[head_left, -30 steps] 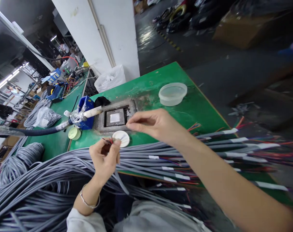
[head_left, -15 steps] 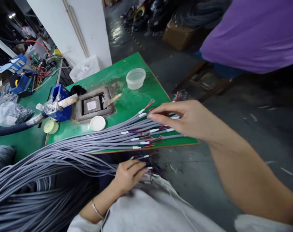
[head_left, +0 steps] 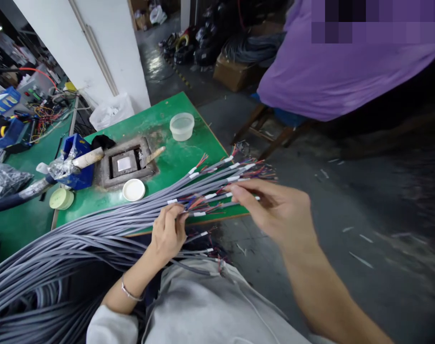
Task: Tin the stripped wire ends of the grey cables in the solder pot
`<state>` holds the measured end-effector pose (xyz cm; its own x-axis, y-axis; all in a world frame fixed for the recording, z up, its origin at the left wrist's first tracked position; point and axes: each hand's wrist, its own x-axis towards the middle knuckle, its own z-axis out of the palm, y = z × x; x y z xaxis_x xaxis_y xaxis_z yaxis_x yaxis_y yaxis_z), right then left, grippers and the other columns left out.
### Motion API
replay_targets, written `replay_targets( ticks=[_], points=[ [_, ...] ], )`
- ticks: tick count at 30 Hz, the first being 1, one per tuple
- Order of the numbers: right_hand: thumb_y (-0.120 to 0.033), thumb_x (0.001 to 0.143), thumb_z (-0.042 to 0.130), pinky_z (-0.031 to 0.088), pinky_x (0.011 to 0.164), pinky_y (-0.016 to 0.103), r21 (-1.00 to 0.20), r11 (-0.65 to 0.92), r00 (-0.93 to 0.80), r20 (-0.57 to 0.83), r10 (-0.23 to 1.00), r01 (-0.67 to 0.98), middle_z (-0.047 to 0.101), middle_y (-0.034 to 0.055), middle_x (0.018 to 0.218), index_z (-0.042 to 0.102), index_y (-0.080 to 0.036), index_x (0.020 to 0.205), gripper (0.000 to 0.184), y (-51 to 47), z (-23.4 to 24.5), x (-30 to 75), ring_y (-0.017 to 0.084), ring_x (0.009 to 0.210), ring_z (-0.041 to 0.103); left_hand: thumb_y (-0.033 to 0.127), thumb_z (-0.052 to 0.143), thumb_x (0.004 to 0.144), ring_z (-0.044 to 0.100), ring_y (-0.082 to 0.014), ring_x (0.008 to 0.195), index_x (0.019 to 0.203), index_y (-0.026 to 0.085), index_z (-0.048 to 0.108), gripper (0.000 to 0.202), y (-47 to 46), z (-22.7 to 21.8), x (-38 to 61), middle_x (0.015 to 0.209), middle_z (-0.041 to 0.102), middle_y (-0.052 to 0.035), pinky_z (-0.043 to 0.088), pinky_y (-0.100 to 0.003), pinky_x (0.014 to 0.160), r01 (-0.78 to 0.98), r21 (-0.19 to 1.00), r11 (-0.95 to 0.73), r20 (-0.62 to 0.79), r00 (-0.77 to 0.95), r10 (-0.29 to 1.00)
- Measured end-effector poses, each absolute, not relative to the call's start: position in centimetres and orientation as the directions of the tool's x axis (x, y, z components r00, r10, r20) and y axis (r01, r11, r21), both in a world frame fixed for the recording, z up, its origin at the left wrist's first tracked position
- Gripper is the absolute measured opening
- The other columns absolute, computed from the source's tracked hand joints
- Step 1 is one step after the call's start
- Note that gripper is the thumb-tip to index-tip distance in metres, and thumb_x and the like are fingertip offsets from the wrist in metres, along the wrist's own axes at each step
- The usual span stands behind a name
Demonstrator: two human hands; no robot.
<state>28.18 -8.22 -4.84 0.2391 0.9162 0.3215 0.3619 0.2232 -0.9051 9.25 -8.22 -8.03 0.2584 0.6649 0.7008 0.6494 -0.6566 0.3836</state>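
A bundle of grey cables (head_left: 110, 215) lies across the green table, with coloured wires (head_left: 266, 172) fanning out from stripped ends beyond white sleeves (head_left: 199, 214). My left hand (head_left: 168, 229) is at the table's front edge, its fingers closed on a grey cable just behind the end. To its right, my right hand (head_left: 280, 208) pinches thumb and forefinger together at thin wires of a cable end. The fingertips partly cover those wires.
On the green table (head_left: 183, 102) are a soldering pot (head_left: 104, 181), a clear tub (head_left: 182, 126), a white lid (head_left: 134, 189) and a blue box (head_left: 77, 174). A person in purple (head_left: 328, 71) is at the upper right. More cables (head_left: 31, 315) hang at lower left.
My left hand has risen from my lap to the cables at the table edge. My right hand has shifted lower, toward the front ends. The view has swung rightward.
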Motion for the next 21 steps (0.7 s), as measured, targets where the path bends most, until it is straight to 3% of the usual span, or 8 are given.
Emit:
replay_targets(
  ticks=[2,4,7,9,14,21],
  points=[
    [-0.028,0.079,0.060,0.049,0.053,0.028,-0.891,0.259,0.230,0.359,0.904,0.373,0.069,0.0011,0.063,0.067,-0.022,0.072,0.012,-8.2,-4.7,27.0,0.015,0.054,0.062,0.014,0.048,0.087,0.065,-0.0135,0.071,0.098,0.015,0.060,0.016,-8.0,-7.0,9.0,0.078,0.069,-0.0065,0.050,-0.022,0.063,0.672,0.461,-0.580,0.701,0.124,0.702],
    [-0.027,0.078,0.060,0.049,0.054,0.027,-0.881,0.307,0.134,0.375,0.917,0.360,0.070,0.0017,0.065,0.067,-0.021,0.071,0.012,-7.8,-4.4,25.7,0.016,0.056,0.062,0.020,0.051,0.086,0.063,-0.0127,0.062,0.093,0.015,0.064,0.016,-7.8,-6.0,8.8,0.072,0.068,-0.0054,0.050,-0.022,0.058,0.613,0.627,-0.480,0.600,0.012,0.800],
    [-0.026,0.079,0.059,0.050,0.056,0.027,-0.877,0.402,-0.019,0.412,0.911,0.264,0.070,0.0040,0.070,0.068,-0.019,0.073,0.012,-6.6,-3.7,23.7,0.017,0.063,0.064,0.030,0.060,0.080,0.057,-0.0107,0.049,0.081,0.015,0.069,0.018,-7.5,-4.6,8.5,0.062,0.064,-0.0034,0.046,-0.021,0.045,0.363,0.875,-0.321,0.377,-0.092,0.922],
    [-0.026,0.079,0.060,0.050,0.055,0.026,-0.877,0.446,-0.083,0.438,0.895,0.180,0.069,0.0048,0.071,0.067,-0.017,0.074,0.013,-5.7,-2.9,22.6,0.016,0.063,0.064,0.034,0.067,0.074,0.054,-0.0100,0.044,0.076,0.014,0.070,0.020,-7.5,-3.8,8.3,0.058,0.063,-0.0025,0.042,-0.020,0.039,0.199,0.945,-0.261,0.291,-0.138,0.947],
    [-0.025,0.079,0.059,0.049,0.054,0.025,-0.850,0.523,-0.185,0.504,0.844,0.069,0.068,0.0042,0.068,0.067,-0.017,0.071,0.014,-3.9,-0.6,20.9,0.014,0.061,0.062,0.029,0.074,0.065,0.051,-0.0088,0.045,0.067,0.015,0.071,0.014,-6.8,-2.0,7.1,0.055,0.059,-0.0001,0.042,-0.020,0.041,0.097,0.957,-0.274,0.289,-0.248,0.924],
    [-0.026,0.077,0.060,0.047,0.053,0.026,-0.791,0.589,-0.056,0.588,0.807,0.167,0.065,0.0023,0.062,0.064,-0.019,0.064,0.015,-2.0,2.1,19.7,0.014,0.056,0.057,0.026,0.073,0.065,0.046,-0.0077,0.046,0.063,0.016,0.071,0.010,-6.0,-0.2,5.6,0.054,0.055,0.0010,0.037,-0.020,0.042,0.192,0.925,-0.328,0.375,-0.315,0.872]
  ],
)
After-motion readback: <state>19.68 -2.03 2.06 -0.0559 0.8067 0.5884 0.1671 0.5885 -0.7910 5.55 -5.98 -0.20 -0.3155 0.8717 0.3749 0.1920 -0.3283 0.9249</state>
